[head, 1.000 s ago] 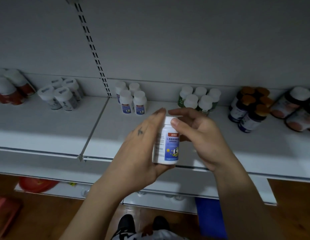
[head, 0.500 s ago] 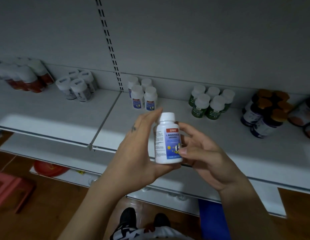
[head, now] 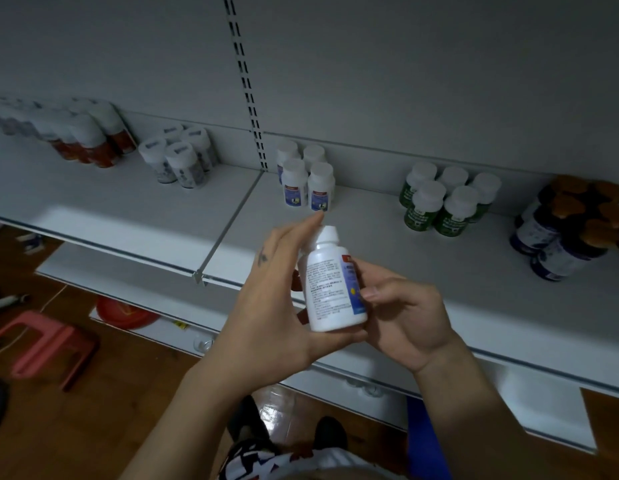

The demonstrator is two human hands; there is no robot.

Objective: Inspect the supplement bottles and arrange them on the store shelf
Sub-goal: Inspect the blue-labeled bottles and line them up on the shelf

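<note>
Gripping the white plastic supplement bottle with the blue label point(head: 327, 289), you are holding it nearly upright before the white metal store shelf point(head: 387, 244), your left hand point(head: 266, 317) stretching its fingers up the side, your right hand point(head: 408, 317) curling its fingers around the label.

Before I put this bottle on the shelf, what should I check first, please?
1. Grip: ok, left hand and right hand both hold the bottle.
2. Cap on: ok, the cap sits on the neck.
3. Matching group: ok, blue-label bottles stand upright on the shelf.
4. Free spot: ok, bare shelf to their right.
5. Front label towards me: not ok, small print faces the camera.
6. Date read: cannot tell, print too small.
</note>
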